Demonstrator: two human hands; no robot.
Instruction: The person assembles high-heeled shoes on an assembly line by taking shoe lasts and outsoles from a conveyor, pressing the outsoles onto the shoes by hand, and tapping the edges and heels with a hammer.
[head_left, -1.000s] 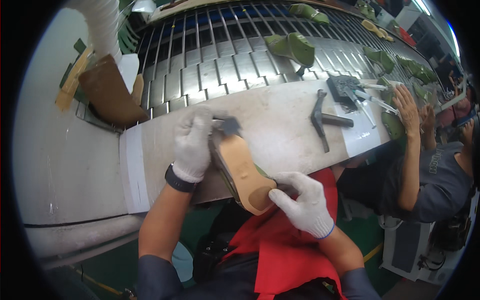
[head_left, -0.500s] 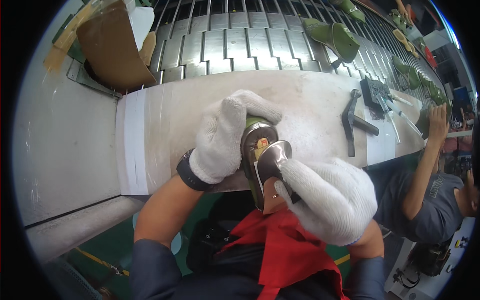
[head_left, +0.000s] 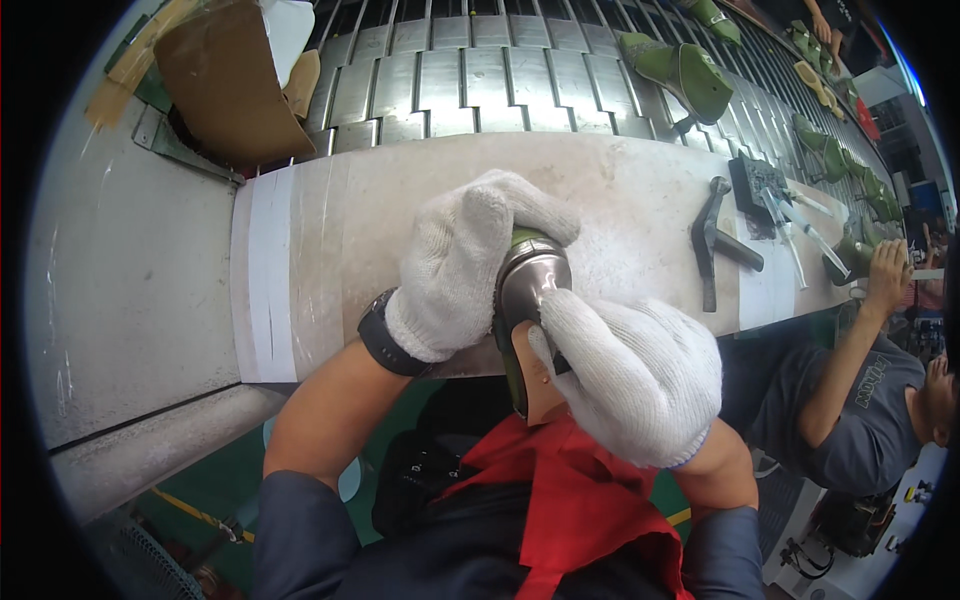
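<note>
Between left hand point(head_left: 485, 262) and right hand point(head_left: 635, 378) sits a green shoe point(head_left: 514, 374).

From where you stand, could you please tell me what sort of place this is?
Probably a shoe factory's production line: green shoes sit along a slatted metal conveyor, and a hammer lies on the worktable beside it.

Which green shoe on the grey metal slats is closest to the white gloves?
The leftmost green heeled shoe on the grey metal slats; the others there lie farther up or right.
</note>
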